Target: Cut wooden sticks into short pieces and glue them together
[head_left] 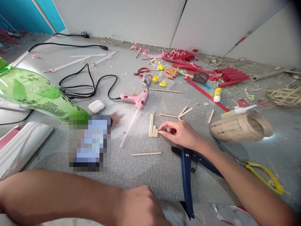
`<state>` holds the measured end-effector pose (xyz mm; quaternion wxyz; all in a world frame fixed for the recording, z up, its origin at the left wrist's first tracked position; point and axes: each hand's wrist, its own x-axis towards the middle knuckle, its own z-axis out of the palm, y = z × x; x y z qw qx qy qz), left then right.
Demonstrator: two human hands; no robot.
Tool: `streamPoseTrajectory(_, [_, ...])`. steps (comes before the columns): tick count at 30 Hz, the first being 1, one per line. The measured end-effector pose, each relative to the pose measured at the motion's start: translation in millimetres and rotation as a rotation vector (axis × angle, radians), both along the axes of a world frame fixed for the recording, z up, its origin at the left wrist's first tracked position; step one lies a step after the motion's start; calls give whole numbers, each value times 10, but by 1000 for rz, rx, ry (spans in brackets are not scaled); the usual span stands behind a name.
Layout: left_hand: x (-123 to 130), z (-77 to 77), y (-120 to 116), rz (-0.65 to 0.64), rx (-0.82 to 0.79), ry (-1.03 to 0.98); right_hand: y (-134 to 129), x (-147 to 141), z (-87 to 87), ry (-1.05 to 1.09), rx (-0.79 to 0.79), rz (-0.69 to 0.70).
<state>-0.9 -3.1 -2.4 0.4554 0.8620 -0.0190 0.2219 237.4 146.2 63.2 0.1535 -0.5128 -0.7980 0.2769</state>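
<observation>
My right hand (180,134) has thumb and forefinger pinched at the right end of a row of thin wooden sticks (153,130), on the shortest one. The sticks lie side by side and step down in length from left to right. Behind the hand, a few more sticks (175,116) lie joined or touching in a branching shape. A single longer stick (146,153) lies closer to me. Blue-handled cutters (186,175) rest under my right forearm, jaws near the wrist. At the table's front edge is my left hand (141,207), back upward, its fingers hidden.
A pink glue gun (135,99) lies behind the sticks, its black cord trailing left. Left of them are a phone (91,141), a white earbud case (96,106) and a green bottle (42,94). A twine-wrapped jar (240,127) lies at right; red paper strips (232,77) litter the back.
</observation>
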Motion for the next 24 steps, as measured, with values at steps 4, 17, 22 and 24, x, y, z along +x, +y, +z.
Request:
streamPoseTrajectory(4, [1, 3, -15, 35, 1, -21, -2, -2, 3, -5, -3, -9])
streamPoseTrajectory(17, [-8, 22, 3, 19, -5, -19, -23, 28, -6, -11, -2, 22])
streamPoseTrajectory(22, [-5, 35, 9, 34, -28, -52, -27, 27, -3, -11, 1, 19])
streamPoseTrajectory(24, [-5, 39, 8, 29, -25, -42, -26, 25, -4, -14, 2, 20])
